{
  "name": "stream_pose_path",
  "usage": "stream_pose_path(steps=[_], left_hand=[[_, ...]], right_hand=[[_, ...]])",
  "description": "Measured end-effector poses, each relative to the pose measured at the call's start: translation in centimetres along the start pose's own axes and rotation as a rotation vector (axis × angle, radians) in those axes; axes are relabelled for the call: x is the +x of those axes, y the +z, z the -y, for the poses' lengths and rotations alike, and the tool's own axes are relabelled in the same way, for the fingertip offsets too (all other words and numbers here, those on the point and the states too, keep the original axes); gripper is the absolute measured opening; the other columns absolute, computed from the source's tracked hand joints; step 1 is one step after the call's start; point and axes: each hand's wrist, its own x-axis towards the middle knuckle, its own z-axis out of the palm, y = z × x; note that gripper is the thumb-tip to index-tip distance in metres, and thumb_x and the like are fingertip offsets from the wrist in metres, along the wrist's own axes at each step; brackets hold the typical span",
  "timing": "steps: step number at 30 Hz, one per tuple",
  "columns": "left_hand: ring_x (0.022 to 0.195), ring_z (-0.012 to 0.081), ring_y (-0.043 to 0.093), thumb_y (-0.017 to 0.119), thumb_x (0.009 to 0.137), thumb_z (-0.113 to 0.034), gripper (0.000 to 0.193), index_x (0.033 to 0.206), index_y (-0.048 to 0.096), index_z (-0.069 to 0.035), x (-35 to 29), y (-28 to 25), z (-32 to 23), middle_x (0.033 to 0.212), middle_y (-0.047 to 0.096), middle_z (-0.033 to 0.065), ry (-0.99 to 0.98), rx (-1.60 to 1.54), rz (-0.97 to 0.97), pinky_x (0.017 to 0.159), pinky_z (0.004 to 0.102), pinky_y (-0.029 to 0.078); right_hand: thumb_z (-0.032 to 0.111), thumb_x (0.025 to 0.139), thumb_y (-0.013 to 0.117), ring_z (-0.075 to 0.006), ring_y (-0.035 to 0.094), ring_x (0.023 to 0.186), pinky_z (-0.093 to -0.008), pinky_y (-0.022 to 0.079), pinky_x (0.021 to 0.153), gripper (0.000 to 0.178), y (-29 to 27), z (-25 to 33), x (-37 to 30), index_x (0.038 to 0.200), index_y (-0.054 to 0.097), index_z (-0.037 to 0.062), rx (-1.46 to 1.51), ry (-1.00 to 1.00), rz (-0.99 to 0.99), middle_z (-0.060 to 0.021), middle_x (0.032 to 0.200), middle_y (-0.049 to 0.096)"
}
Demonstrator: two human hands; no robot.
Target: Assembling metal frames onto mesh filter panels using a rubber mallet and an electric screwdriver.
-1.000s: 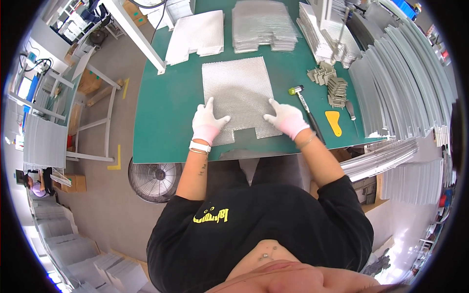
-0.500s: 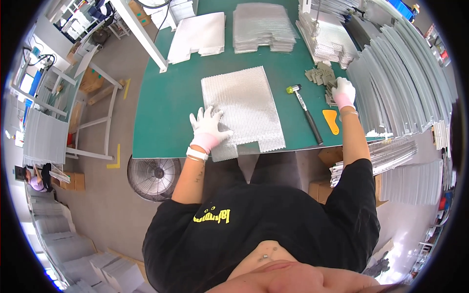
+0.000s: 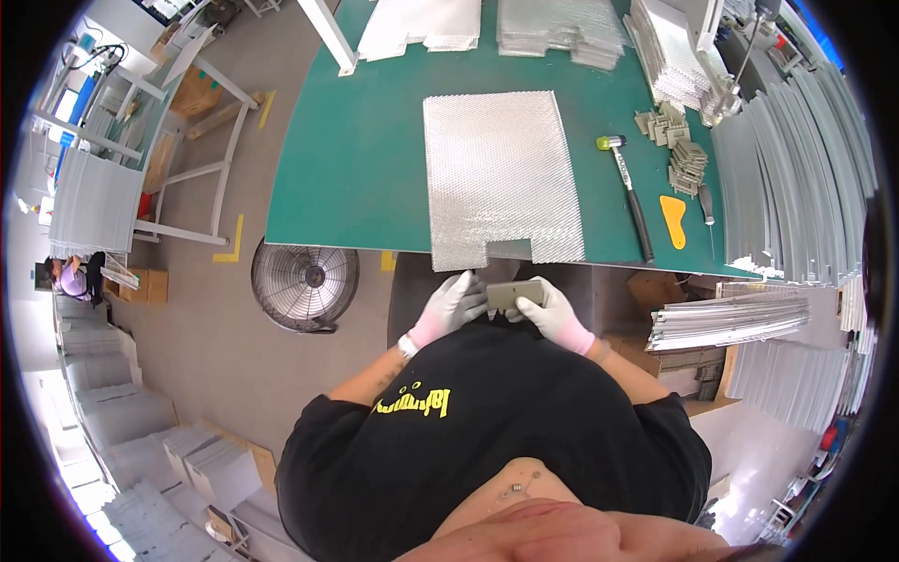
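Both gloved hands are drawn in close to the person's body, just off the near edge of the green table (image 3: 356,159), and together they hold a small grey-green flat piece (image 3: 514,295). The left hand (image 3: 449,307) curls its fingers around the piece's left end, and the right hand (image 3: 554,317) grips the right end with thumb and fingers closed on it; neither hand touches the table. The piece hangs in the air directly below a rectangular notch cut in the near edge of a silver mesh sheet (image 3: 501,178), which lies flat on the table and reaches from mid-table to slightly past its near edge. To the right of the sheet lies a mallet (image 3: 627,192) with a yellow and white head and a long dark handle pointing toward the near edge. Right of the handle sits an orange scraper (image 3: 673,219), and beyond it, toward the far right corner, a loose heap of small grey pieces (image 3: 676,145). Stacks of more mesh sheets (image 3: 560,26) line the far edge. A round floor fan (image 3: 304,284) stands under the table's near left corner.
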Motion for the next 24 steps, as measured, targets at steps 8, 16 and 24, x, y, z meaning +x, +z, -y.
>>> stream_pose_path(steps=[8,16,24], left_hand=[[0.102,0.0243,0.064,0.067,0.097,-0.028,0.033,0.117,0.061,-0.003,3.0,1.5,0.9,0.112,0.067,0.0121,0.224,-0.013,-0.046,0.087,0.0408,0.052],[0.098,0.0239,0.067,0.067,0.097,-0.020,0.028,0.117,0.060,-0.003,2.2,1.7,1.5,0.110,0.068,0.0107,0.255,-0.045,-0.095,0.085,0.0401,0.054],[0.101,0.0205,0.067,0.066,0.098,-0.021,0.029,0.118,0.060,-0.002,1.8,1.8,1.5,0.113,0.069,0.0091,0.226,0.062,-0.146,0.085,0.0387,0.054]], right_hand=[[0.020,0.102,0.057,-0.0135,0.067,0.085,-0.0325,0.059,0.078,0.029,1.1,-3.0,2.7,0.126,0.052,0.0035,0.482,0.014,-0.077,-0.0073,0.113,0.067],[0.016,0.102,0.055,-0.0128,0.067,0.074,-0.0282,0.059,0.069,0.027,1.1,-3.2,2.4,0.121,0.052,-0.0024,0.210,-0.030,-0.254,-0.0106,0.103,0.068],[0.016,0.101,0.059,-0.0129,0.067,0.074,-0.0299,0.058,0.068,0.031,0.7,-2.7,3.3,0.124,0.054,-0.0038,0.051,-0.011,-0.165,-0.0104,0.101,0.069]])
